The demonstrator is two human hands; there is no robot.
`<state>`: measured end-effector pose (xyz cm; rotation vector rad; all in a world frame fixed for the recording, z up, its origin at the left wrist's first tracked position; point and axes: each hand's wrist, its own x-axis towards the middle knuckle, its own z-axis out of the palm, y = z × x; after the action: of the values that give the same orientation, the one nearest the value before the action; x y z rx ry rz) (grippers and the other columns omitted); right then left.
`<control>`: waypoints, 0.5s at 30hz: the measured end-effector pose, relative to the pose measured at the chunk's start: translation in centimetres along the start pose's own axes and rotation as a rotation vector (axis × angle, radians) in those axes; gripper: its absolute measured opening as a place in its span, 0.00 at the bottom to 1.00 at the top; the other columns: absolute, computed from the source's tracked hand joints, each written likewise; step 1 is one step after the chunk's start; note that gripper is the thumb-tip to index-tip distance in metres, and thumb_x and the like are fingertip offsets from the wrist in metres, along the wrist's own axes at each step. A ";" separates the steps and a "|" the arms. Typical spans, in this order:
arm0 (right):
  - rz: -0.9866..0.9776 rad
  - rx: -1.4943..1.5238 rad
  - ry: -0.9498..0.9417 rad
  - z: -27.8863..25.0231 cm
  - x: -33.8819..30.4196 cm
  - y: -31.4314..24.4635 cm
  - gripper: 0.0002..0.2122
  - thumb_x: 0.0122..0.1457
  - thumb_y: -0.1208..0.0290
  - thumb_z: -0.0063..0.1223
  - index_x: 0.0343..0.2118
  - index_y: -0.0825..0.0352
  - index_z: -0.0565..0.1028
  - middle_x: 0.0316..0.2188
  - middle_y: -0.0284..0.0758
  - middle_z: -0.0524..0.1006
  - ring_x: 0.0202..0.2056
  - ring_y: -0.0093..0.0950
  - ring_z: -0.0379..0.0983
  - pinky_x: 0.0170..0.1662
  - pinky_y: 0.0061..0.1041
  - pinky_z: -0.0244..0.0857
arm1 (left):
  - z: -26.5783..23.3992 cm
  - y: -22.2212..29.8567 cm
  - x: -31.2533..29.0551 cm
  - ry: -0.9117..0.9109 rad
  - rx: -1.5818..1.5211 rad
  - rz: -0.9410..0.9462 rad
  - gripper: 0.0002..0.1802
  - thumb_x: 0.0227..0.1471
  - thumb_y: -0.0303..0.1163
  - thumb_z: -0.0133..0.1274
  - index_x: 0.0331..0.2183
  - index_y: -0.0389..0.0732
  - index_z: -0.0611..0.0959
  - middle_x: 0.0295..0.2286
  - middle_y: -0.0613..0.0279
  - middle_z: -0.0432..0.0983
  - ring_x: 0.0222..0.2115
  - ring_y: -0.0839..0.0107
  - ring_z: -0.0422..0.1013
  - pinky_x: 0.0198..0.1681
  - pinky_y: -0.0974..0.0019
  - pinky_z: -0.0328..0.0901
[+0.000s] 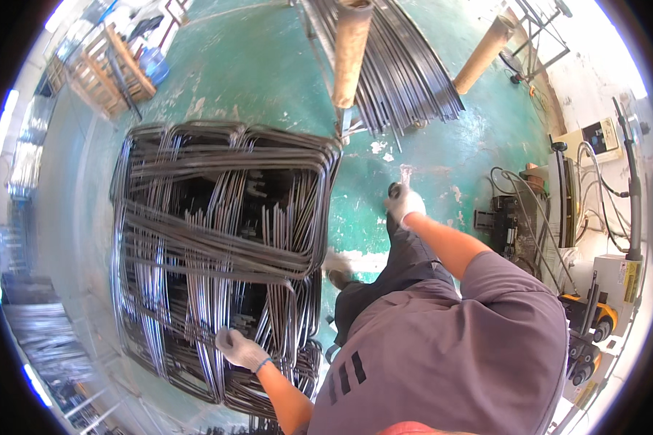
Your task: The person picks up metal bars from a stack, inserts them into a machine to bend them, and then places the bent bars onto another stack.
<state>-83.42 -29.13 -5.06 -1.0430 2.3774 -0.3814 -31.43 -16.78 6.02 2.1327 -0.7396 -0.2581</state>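
My left hand (242, 351), in a pale knitted glove with a blue cuff edge, is over the near right part of a large stack of bent metal tube frames (218, 243). Its fingers look loosely stretched, with nothing visible in them; whether they touch the tubes I cannot tell. In a similar glove, my right hand (408, 205) hangs in front of my right leg, over the green floor. Its fingers point away and partly hide, so their closure is unclear. The dark metal frames have rounded corners and lie piled on one another, some crossing at a slant.
Long straight metal bars (406, 69) lie on a rack ahead, between two brown posts (352, 54). A wooden pallet (112, 72) and a blue water jug (153, 65) are at the far left. Machinery with hoses and yellow-black parts (602, 320) lines the right wall.
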 end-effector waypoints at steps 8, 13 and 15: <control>0.300 -0.197 0.116 -10.9 29.6 5.3 0.42 0.51 0.45 0.71 0.62 0.68 0.68 0.58 0.48 0.76 0.60 0.44 0.73 0.61 0.40 0.70 | 17.9 19.8 -10.5 -0.413 -0.314 0.158 0.11 0.64 0.22 0.51 0.46 0.29 0.82 0.41 0.52 0.81 0.41 0.66 0.77 0.48 0.65 0.73; 0.281 -0.374 0.323 -11.5 44.2 6.2 0.52 0.49 0.36 0.69 0.68 0.70 0.60 0.66 0.45 0.67 0.68 0.43 0.61 0.69 0.40 0.58 | 29.0 29.6 -18.0 -0.695 -0.203 0.055 0.10 0.62 0.18 0.51 0.44 0.31 0.83 0.39 0.57 0.81 0.39 0.70 0.77 0.47 0.67 0.72; 0.483 -0.311 0.203 -12.9 47.1 3.5 0.50 0.49 0.37 0.69 0.67 0.69 0.61 0.63 0.45 0.69 0.64 0.41 0.65 0.67 0.39 0.59 | 32.8 33.6 -21.2 -0.784 -0.173 -0.056 0.11 0.62 0.17 0.51 0.44 0.31 0.83 0.39 0.57 0.81 0.39 0.71 0.77 0.47 0.68 0.72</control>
<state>-119.72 -61.21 -11.93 -0.5323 2.8278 0.0650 -76.32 -41.63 10.12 1.8623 -1.0399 -1.1842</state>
